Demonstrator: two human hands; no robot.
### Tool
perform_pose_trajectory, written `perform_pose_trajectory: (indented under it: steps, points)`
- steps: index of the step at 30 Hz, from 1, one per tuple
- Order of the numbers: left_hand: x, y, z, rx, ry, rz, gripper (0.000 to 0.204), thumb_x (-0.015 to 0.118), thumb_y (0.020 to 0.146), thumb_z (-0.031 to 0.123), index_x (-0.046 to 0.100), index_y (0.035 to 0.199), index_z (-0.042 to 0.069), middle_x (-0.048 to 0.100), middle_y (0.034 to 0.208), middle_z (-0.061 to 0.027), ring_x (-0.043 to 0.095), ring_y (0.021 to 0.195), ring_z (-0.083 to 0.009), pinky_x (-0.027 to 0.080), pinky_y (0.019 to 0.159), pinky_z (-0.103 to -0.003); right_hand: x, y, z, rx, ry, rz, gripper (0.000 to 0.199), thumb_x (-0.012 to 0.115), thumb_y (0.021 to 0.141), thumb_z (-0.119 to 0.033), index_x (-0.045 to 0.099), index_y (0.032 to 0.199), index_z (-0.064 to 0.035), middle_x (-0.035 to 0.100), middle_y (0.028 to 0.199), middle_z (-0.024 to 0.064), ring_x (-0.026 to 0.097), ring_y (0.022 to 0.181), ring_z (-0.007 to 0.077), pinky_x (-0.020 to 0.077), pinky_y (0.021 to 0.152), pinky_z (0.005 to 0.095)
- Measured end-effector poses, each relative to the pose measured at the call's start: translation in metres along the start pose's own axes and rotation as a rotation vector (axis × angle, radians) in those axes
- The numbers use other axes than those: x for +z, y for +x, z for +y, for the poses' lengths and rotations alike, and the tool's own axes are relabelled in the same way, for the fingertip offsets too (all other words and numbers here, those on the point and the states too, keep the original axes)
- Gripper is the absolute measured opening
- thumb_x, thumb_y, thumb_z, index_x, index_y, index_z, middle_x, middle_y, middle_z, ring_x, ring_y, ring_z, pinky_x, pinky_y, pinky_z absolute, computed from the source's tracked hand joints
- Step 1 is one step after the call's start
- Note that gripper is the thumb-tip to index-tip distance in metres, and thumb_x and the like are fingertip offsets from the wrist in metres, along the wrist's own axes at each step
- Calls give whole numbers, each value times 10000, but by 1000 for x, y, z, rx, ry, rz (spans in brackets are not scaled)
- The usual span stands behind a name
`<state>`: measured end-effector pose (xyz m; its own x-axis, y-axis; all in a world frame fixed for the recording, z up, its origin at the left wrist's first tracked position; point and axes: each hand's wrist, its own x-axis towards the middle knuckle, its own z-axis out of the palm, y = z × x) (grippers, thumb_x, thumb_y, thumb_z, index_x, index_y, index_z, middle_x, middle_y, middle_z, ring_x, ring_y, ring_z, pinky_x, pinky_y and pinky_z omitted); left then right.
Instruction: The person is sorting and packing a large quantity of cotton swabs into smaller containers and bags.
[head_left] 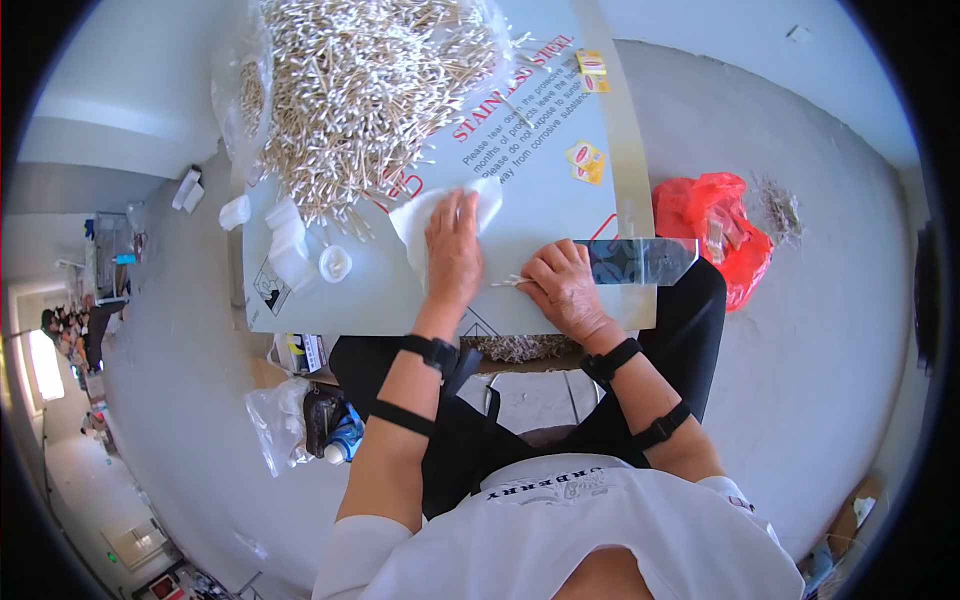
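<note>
My left hand [455, 252] lies flat with its fingers stretched out on a white sheet of tissue or cloth [408, 222]. The fingers of my right hand [566, 286] are curled around a few cotton swabs [512, 282], whose white tips stick out to the left. Beside its knuckles, a clear plastic sleeve [640, 262] with a dark pattern reaches past the table's right edge. Beyond my left hand is a large heap of cotton swabs [360, 90] in an open clear bag. To the left stand a small round white container [335, 263] and some white wrapped pieces [288, 245].
The table [540, 215] has a printed covering. Small yellow packets [586, 162] lie on its right side. A red plastic bag [712, 225] sits past the right edge, with loose swabs [780, 212] on the floor. Below left are a clear bag [275, 425] and a blue bottle [345, 437].
</note>
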<state>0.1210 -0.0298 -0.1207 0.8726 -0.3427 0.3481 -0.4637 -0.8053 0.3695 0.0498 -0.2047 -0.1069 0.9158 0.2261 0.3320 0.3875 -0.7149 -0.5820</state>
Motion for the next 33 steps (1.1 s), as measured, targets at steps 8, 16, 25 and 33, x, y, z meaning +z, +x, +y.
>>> perform_pose_trajectory:
  steps: [8,16,25,33]
  points:
    - [32,92,-15,58,90,37,398,553,779,4,513,1175,9,488,1167,-153,450,1001,-347,376,900,-426,2,1,4,-100,-117,-47,231,642,686,-133,483,831,-47,465,815,85,469,823,265,377,734,375]
    - [63,142,-10,-62,141,167,417,565,713,-14,552,1128,20,500,927,-134,467,890,-315,390,824,-415,-1,2,2,-64,-101,-88,198,621,708,-137,487,819,-42,466,815,88,467,822,255,384,744,357]
    - [47,109,-6,138,67,-15,474,541,738,-12,616,1153,204,485,873,-69,480,851,-278,408,746,-407,-1,-2,3,-104,-145,-122,148,583,731,-152,500,800,-52,477,819,77,472,837,240,386,750,346]
    - [24,44,14,87,62,-31,446,530,764,2,616,1147,212,483,839,-58,491,827,-270,398,728,-399,1,-14,1,-121,-95,-10,159,596,710,-128,486,813,-77,476,824,73,475,830,254,386,736,355]
